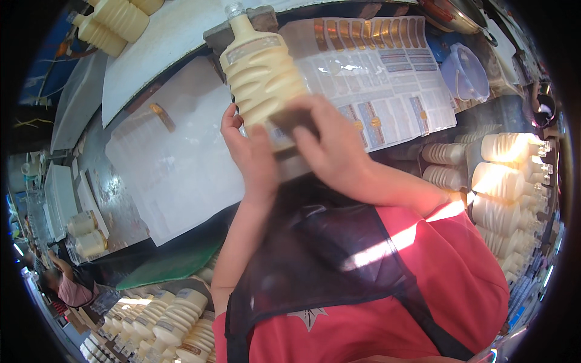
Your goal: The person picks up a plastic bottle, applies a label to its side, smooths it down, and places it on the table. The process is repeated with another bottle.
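Note:
A cream-coloured ribbed bottle (263,75) lies with its clear neck pointing away, near a grey block. My left hand (254,154) grips the bottle's lower left side. My right hand (329,140), slightly blurred, holds a dark flat piece (297,122) against the lower part of the bottle; what it is made of cannot be told. A patterned band shows on the bottle's shoulder. To the right lies a sheet of stickers (399,86) with gold and blue-grey strips. One gold-ended strip (162,117) rests on the white sheet (181,168) at the left.
Many similar bottles stand or lie at the right (497,181) and lower left (181,313). A lilac bucket (465,72) and a metal pan (454,16) are at the upper right. More bottles (120,20) lie at the upper left. Another person (75,288) is at the far left.

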